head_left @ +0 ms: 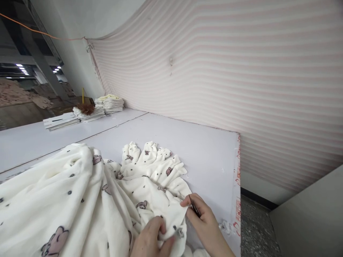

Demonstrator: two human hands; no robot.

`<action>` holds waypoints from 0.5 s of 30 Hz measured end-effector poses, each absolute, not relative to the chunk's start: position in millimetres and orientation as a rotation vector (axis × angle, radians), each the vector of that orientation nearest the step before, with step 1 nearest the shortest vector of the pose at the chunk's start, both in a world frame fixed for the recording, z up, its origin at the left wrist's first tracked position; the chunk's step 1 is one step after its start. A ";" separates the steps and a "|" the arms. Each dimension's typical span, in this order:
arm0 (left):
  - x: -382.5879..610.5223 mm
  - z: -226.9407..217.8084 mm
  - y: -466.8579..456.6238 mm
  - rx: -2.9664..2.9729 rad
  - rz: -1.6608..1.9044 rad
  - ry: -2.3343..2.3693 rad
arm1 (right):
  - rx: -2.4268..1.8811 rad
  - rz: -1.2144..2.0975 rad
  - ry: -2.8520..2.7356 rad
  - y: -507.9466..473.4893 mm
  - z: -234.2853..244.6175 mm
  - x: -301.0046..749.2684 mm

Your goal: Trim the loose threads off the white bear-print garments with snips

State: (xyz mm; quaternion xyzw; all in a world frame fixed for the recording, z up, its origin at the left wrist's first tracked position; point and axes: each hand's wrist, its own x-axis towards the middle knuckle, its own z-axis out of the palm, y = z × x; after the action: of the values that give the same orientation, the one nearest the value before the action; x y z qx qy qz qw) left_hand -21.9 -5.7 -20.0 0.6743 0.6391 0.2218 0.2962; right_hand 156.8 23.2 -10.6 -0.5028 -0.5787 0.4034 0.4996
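Note:
A soft white garment (80, 192), printed with mauve cartoon animals and dark dots, lies heaped over the near left and middle of the table. Its gathered, ruffled part (158, 164) spreads out behind my hands. My left hand (151, 235) is closed on the cloth at the bottom, fingers bent and partly blurred. To its right, my right hand (203, 221) pinches the garment's edge between thumb and forefinger. Tucked in that same hand is a small dark pointed tool, apparently thread snips (195, 207), its tip pointing up and away from the cloth.
The pale table (206, 153) ends at a right edge with red markings. Folded white cloth stacks (109, 103), a brown tuft (85, 108) and white boards (61, 120) sit at the far left. Striped pink-and-white fabric (214, 71) hangs behind. Lint (225, 226) lies near my right wrist.

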 end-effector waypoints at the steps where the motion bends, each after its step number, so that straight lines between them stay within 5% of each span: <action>1: -22.0 -19.3 -6.2 1.767 0.677 1.667 | -1.221 0.929 -1.414 24.8 -8.6 158.1; 6: -27.5 -19.2 -4.6 1.530 0.946 1.537 | -1.322 0.791 -1.366 21.5 -17.0 159.9; 11: -21.2 -34.6 -4.9 1.343 1.106 1.486 | -1.321 1.036 -1.109 -6.0 -36.0 143.3; 15: -15.7 -56.1 -12.3 1.454 0.943 1.427 | -1.253 1.074 -1.105 -4.9 -33.3 132.5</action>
State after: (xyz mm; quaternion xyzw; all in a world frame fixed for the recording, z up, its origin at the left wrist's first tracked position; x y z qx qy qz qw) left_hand -15.7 -12.3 -56.1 0.5836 0.5730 0.3786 0.4334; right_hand 132.5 -4.9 -33.3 -0.5285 -0.4659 0.4530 0.5463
